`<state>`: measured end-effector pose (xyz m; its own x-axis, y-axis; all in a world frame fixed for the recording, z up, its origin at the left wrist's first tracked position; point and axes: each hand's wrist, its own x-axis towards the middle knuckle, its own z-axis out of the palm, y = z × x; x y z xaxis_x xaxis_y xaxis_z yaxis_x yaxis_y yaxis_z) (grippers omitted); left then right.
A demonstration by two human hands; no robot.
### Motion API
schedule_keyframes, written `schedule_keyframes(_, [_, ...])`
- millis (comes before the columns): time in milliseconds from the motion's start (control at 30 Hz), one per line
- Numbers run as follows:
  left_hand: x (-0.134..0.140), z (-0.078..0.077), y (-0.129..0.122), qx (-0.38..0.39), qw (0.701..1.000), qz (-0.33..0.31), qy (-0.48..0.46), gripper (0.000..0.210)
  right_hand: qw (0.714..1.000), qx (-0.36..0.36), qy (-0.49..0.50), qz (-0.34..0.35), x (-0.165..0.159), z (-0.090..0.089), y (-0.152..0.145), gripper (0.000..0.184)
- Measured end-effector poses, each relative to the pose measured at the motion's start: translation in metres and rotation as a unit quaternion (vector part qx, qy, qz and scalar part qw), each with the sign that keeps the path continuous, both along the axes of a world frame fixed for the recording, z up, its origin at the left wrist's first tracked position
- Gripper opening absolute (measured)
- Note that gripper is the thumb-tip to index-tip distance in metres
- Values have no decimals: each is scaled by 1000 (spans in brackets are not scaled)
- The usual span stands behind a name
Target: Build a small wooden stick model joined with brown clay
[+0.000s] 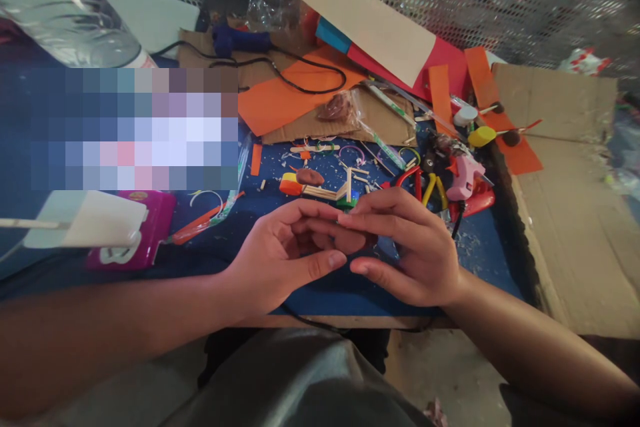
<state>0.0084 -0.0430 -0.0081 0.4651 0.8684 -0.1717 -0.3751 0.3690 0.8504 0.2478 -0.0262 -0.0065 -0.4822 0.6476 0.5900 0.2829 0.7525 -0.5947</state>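
One stick frame (323, 192) lies on the blue counter (325, 300), just beyond the left grip (280, 250) and the right grip (420, 247); its long axis runs left to right across the person, and at its right end a short upright stretch points away from the body. One orange-and-yellow ring (289, 184) sits at its left end, and one brown lump (310, 177) sits beside that ring.

Both grips are half curled, the fingers meeting or nearly meeting, each thumb standing apart from its own fingers. A rounded brown shape shows between them; whether it is a held piece or a bent finger, I cannot tell.

Right of the grips and farther off lie two tool handles, one red (416, 177) and one yellow (435, 190), then one pink glue gun (467, 177). Beyond these are two caps, one white (465, 115) and one yellow (482, 137). Well left of the grips stand one white plug (107, 219) and one magenta box (163, 213). Farthest left, beyond them, is one clear bottle (75, 10). One large cardboard sheet (575, 227) lies far right.
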Motion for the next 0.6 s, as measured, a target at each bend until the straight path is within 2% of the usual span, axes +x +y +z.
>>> schedule_keyframes(133, [0, -1, 0, -6, 1000, -4, -3, 47, 1000, 5, 0, -3, -1, 1, 0, 36])
schedule_keyframes(300, [1, -3, -2, 4, 1000, 27, -8, 52, 1000, 22, 13, -1, -3, 4, 1, 27])
schedule_keyframes(500, [1, -1, -3, -35, 998, -30, -31, 37, 999, 39, 5, 15, -3, 6, 1, 21])
schedule_keyframes(600, [1, 0, -2, -33, 999, -26, -30, 30, 999, 44, 4, 3, -3, 5, 0, 19])
